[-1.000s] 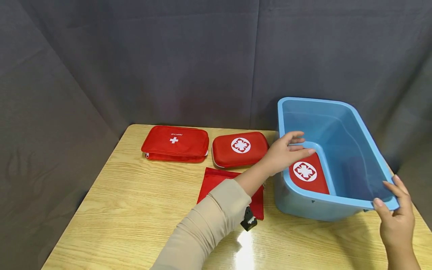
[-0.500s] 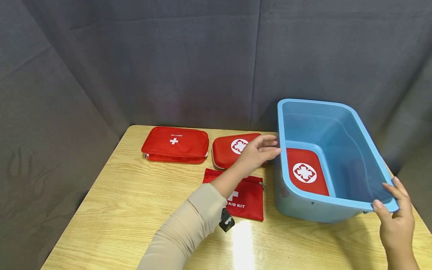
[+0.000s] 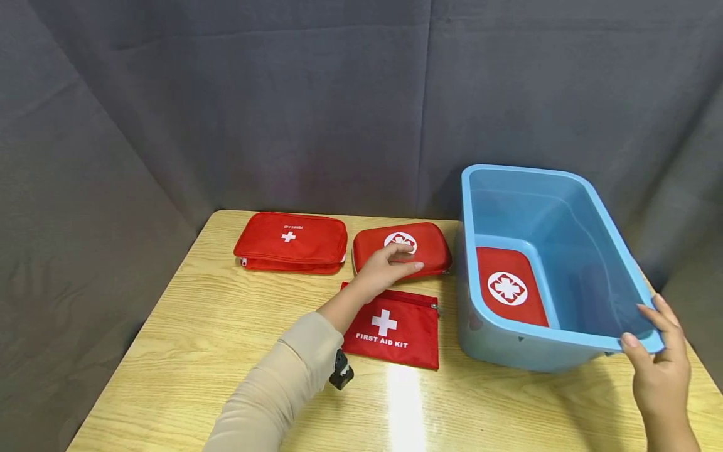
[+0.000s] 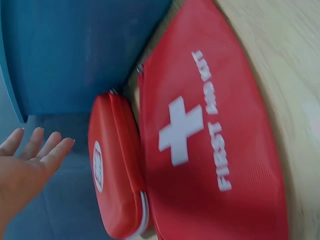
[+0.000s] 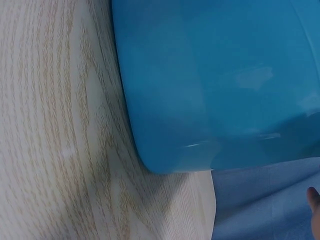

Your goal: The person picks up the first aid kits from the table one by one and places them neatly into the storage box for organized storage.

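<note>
My left hand (image 3: 384, 275) hovers over the front edge of a red hard-shell first aid case (image 3: 429, 242), its fingers relaxed and holding nothing. In the left wrist view that hand (image 4: 32, 165) appears apart from the case (image 4: 117, 170). Just in front lies a flat red zip pouch (image 3: 407, 342) lettered FIRST AID KIT, partly covered by my wrist. At the right, my right hand (image 3: 661, 364) grips the near right corner of a blue plastic bin (image 3: 542, 351), thumb and fingers on its rim. Inside the bin a red first aid case (image 3: 516, 270) lies flat.
A red soft first aid bag (image 3: 294, 245) sits at the back left of the wooden table (image 3: 198, 339). Grey cloth (image 3: 316, 113) hangs behind the table and at its sides. The bin stands close to the back cloth.
My left hand has moved left, from over the bin's left rim to above the red hard case, uncovering the pouch's lettering. The right hand keeps its grip on the rim.
</note>
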A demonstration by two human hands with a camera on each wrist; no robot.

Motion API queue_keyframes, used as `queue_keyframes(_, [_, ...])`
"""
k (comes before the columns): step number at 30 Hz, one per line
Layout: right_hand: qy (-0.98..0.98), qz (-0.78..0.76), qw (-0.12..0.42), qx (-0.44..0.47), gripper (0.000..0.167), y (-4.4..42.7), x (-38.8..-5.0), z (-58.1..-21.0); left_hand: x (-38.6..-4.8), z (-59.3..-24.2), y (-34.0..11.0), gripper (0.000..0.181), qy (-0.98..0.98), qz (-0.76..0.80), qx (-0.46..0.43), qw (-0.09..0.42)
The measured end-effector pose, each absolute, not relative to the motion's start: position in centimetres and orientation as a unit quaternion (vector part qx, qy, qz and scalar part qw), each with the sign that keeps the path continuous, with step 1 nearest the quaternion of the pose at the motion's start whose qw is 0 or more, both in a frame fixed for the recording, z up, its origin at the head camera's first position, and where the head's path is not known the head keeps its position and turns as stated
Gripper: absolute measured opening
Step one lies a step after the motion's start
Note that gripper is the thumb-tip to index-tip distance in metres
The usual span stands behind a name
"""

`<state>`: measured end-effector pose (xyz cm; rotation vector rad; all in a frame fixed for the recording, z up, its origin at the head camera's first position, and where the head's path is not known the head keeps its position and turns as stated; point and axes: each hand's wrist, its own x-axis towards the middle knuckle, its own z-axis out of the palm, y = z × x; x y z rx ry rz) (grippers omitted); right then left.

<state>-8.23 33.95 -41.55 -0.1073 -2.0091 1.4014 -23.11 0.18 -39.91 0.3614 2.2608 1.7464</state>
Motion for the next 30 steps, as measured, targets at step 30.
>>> queue_keyframes(30, [-0.778, 0.528, 0.338, -0.042, 0.043, 33.8, -8.2, -41.5, -24.2, -44.0, -5.2, 0.043, 0.923, 0.332, 0.088, 0.172])
